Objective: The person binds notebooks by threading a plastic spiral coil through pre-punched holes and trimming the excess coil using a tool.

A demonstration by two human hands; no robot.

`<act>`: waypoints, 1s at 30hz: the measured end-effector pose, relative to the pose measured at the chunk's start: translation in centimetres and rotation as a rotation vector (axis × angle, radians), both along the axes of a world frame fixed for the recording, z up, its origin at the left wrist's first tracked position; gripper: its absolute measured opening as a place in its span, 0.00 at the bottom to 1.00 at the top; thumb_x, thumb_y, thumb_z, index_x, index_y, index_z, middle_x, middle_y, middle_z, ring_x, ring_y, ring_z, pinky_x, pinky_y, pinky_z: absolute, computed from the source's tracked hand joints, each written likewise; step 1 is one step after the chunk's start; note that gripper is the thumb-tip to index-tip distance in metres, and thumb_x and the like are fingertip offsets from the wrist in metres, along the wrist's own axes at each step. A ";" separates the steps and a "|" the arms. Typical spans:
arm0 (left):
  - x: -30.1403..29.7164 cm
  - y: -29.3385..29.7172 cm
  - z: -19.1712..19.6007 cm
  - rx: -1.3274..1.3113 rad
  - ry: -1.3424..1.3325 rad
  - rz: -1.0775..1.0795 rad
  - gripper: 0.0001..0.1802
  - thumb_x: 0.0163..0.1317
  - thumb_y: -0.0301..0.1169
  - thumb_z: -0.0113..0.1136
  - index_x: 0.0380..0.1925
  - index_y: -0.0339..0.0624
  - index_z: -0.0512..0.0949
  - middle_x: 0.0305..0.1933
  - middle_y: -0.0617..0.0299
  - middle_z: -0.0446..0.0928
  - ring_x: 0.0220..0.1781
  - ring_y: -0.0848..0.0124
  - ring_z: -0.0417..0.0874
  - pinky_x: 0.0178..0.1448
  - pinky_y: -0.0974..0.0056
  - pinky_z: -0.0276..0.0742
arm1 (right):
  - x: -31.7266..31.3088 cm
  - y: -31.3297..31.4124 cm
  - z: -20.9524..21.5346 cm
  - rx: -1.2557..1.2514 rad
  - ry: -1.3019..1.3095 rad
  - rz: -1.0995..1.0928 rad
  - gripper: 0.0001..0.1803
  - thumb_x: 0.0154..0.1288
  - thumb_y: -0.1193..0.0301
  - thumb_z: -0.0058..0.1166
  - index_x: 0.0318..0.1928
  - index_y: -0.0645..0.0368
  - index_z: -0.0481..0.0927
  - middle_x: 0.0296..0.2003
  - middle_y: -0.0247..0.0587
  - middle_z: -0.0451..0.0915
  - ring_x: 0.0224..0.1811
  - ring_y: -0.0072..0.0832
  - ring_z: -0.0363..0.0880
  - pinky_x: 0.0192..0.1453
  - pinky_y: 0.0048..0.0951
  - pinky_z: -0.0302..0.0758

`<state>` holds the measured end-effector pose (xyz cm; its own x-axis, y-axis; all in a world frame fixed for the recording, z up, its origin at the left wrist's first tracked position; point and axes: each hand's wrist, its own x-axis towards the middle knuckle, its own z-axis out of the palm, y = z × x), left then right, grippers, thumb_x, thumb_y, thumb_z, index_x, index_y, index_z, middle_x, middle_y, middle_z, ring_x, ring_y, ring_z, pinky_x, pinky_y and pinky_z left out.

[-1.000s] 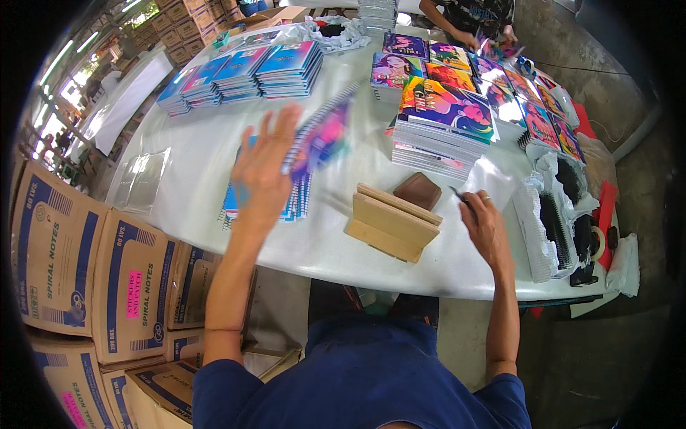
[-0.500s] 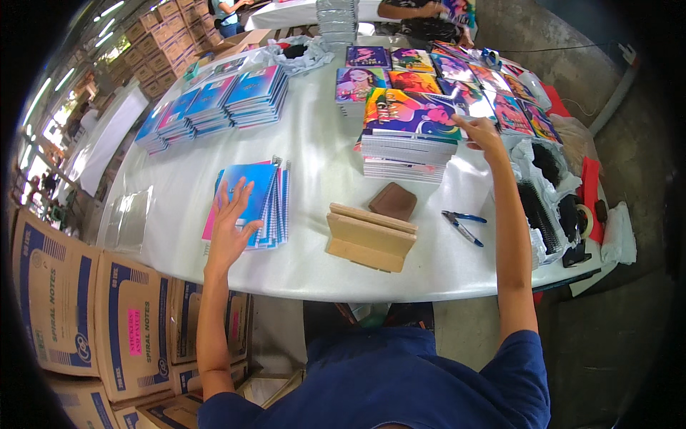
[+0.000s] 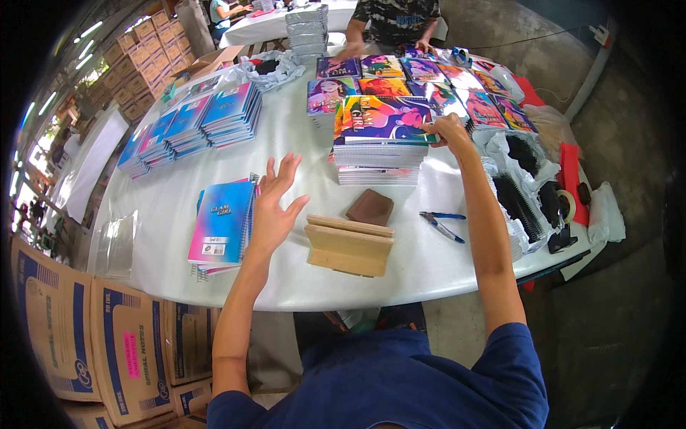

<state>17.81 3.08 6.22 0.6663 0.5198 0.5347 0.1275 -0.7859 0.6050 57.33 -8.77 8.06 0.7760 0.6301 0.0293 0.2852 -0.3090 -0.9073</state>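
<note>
My left hand (image 3: 275,204) is spread open in the air just right of a small pile of blue-and-pink spiral notebooks (image 3: 221,225) near the table's front edge, holding nothing. My right hand (image 3: 446,130) is stretched forward and pinches the right edge of the top colourful notebook on a tall stack (image 3: 379,139) in the middle of the table. Between my arms stands a wooden block jig (image 3: 349,244), and behind it lies a brown pad (image 3: 370,207).
Pliers with blue handles (image 3: 441,223) lie right of the jig. Bags of black spiral coils (image 3: 525,193) line the right edge. More notebook stacks (image 3: 193,125) sit at the far left and back. Cardboard boxes (image 3: 86,329) stand at lower left. Another person (image 3: 396,21) works at the far side.
My left hand set a notebook down on the blue pile and lifted away open. My right hand left the area near the pliers and reached forward to the tall stack.
</note>
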 end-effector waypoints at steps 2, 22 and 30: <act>1.5 0.3 0.3 -0.048 0.007 -0.021 0.44 0.51 0.18 0.68 0.70 0.51 0.64 0.72 0.60 0.65 0.79 0.54 0.51 0.77 0.53 0.51 | -0.5 0.0 0.0 0.034 0.003 -0.015 0.17 0.57 0.67 0.68 0.20 0.67 0.80 0.19 0.36 0.76 0.17 0.21 0.73 0.23 0.28 0.83; 12.9 5.7 -1.0 -0.030 -0.013 -0.084 0.42 0.54 0.20 0.61 0.71 0.55 0.61 0.71 0.50 0.64 0.75 0.57 0.61 0.80 0.53 0.47 | -9.5 5.6 0.8 0.003 -1.077 0.696 0.34 0.52 0.67 0.69 0.62 0.41 0.75 0.64 0.47 0.68 0.65 0.46 0.68 0.67 0.43 0.67; 8.4 6.3 -1.9 -0.108 -0.005 -0.037 0.40 0.56 0.20 0.58 0.70 0.54 0.61 0.71 0.44 0.62 0.77 0.57 0.55 0.79 0.56 0.48 | -9.9 6.7 1.5 -0.195 -0.930 0.870 0.29 0.54 0.75 0.66 0.58 0.45 0.77 0.50 0.46 0.74 0.55 0.45 0.73 0.58 0.44 0.70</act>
